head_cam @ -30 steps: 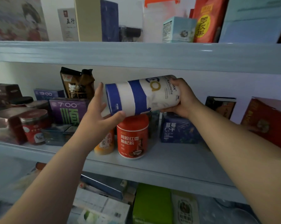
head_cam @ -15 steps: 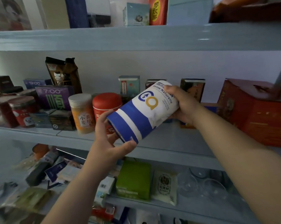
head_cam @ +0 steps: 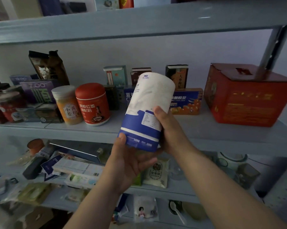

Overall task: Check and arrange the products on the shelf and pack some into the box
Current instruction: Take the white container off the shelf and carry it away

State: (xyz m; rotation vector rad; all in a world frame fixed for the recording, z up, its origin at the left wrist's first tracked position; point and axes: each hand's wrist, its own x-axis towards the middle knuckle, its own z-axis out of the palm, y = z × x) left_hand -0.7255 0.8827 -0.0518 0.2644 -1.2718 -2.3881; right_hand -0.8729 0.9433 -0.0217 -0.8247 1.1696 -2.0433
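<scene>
A tall white and blue canister (head_cam: 147, 111) is held nearly upright in front of the middle shelf (head_cam: 189, 139), its printed back label facing me. My left hand (head_cam: 131, 162) cups its base from below, thumb on the blue band. My right hand (head_cam: 169, 131) grips its lower right side, thumb across the label. On the shelf behind stand a red canister (head_cam: 93, 104) and an orange jar (head_cam: 68, 104) with a white lid.
A big red carton (head_cam: 247, 95) fills the shelf's right end beside a metal upright (head_cam: 271, 47). Small boxes (head_cam: 116, 75) line the back wall, purple boxes (head_cam: 38, 91) and jars stand at the left. The lower shelf (head_cam: 177, 189) holds loose packets, pouches and glassware.
The canister has come off the shelf towards me and turned from lying sideways to nearly upright, its back label now facing me. My left hand has slid under its base.
</scene>
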